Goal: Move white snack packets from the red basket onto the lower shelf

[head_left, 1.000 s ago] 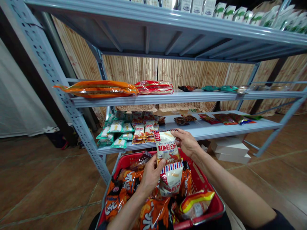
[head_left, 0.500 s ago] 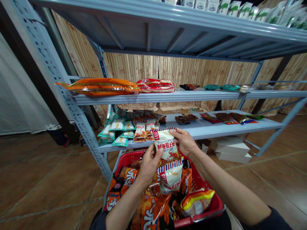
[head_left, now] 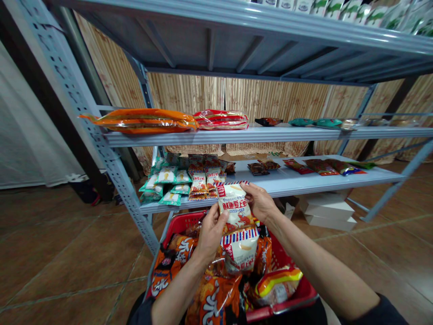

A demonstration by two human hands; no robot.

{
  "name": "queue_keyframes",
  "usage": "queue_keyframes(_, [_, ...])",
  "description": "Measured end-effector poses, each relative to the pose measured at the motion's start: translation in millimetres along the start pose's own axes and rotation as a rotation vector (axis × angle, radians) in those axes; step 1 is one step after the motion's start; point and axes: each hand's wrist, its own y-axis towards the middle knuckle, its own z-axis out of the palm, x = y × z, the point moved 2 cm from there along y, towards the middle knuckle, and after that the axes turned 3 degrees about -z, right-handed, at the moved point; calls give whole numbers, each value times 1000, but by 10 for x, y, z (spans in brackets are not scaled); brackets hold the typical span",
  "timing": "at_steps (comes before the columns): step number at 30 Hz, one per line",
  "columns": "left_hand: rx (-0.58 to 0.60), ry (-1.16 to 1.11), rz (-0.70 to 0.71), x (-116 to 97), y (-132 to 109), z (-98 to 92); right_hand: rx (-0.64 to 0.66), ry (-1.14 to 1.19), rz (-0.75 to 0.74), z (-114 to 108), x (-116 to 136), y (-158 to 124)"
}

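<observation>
A white and orange snack bag (head_left: pixel 236 205) with red lettering and a striped top edge is held upright between both hands, its front facing me. My left hand (head_left: pixel 212 228) grips its lower left side, thumb across the front. At the upper right edge, my right hand (head_left: pixel 260 201) pinches the bag. Just below them, a second bag of the same kind (head_left: pixel 241 255) lies on top of the goods in a red basket (head_left: pixel 297 289). Orange and black snack bags (head_left: pixel 216 300) and a yellow and red bag (head_left: pixel 279 284) are also inside the basket.
On the lower shelf (head_left: pixel 301 179), green and white packets (head_left: pixel 167 175) stand left of matching striped snack bags (head_left: pixel 199 184). Larger orange (head_left: pixel 145 121) and red (head_left: pixel 221 119) packs lie on the middle shelf. A perforated metal post (head_left: pixel 111 167) rises at left; white boxes (head_left: pixel 326 207) sit under the shelf.
The held bag has turned slightly, and its printed front shows more squarely and sharply. Both hands keep their grip in almost the same place.
</observation>
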Motion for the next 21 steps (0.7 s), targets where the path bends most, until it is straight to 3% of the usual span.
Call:
queue_keyframes(14, [2,35,14,16,7,4,-72,24,-8,-5,9,7])
queue_keyframes(21, [-21,84,22,19,16,17,12,-43,-10,11,63,4])
